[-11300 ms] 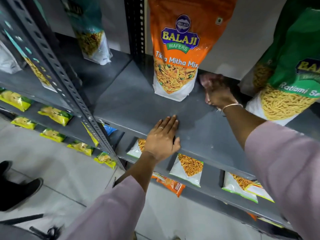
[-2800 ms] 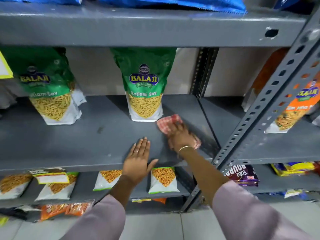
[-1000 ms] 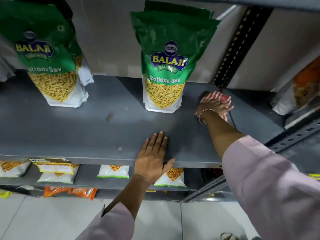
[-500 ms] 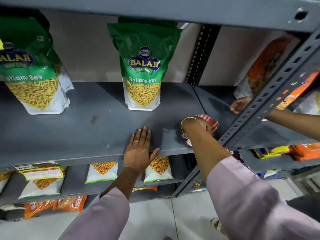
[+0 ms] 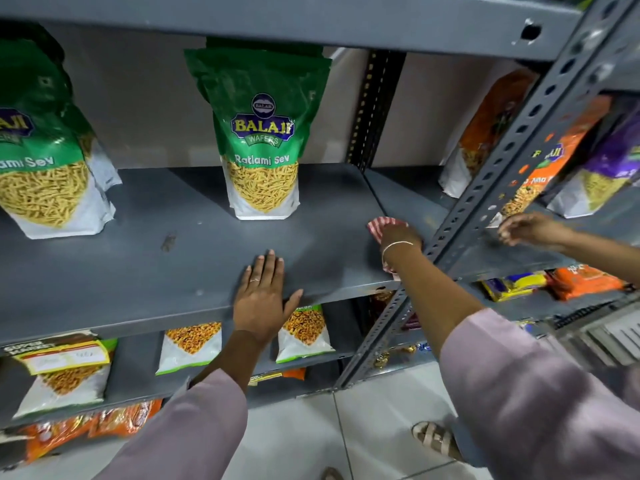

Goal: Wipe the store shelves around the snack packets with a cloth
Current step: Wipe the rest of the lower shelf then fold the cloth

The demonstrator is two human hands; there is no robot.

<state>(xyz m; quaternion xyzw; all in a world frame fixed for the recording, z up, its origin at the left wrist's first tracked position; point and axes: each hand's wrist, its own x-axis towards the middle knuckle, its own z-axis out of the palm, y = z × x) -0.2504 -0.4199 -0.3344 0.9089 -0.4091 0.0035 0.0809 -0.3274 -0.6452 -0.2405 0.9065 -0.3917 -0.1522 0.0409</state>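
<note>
My right hand (image 5: 399, 238) presses a red-and-white checked cloth (image 5: 382, 225) onto the right end of the grey metal shelf (image 5: 138, 258), close to the perforated upright post (image 5: 491, 171). My left hand (image 5: 262, 294) lies flat and open on the shelf's front edge, holding nothing. A green Balaji Ratlami Sev packet (image 5: 262, 140) stands upright at the back of the shelf, left of the cloth. A second green sev packet (image 5: 45, 157) stands at the far left. A dark smudge (image 5: 168, 242) marks the shelf between them.
Another person's hand (image 5: 526, 230) reaches onto the neighbouring shelf at right, near orange (image 5: 488, 129) and purple packets (image 5: 602, 168). Lower shelves hold several small snack packets (image 5: 304, 332). An upper shelf (image 5: 277, 22) hangs overhead. A sandalled foot (image 5: 434, 439) stands on the tiled floor.
My right hand has slid the cloth a little farther back along the shelf's right end. The left hand stayed put. The other person's hand shifted slightly on the neighbouring shelf.
</note>
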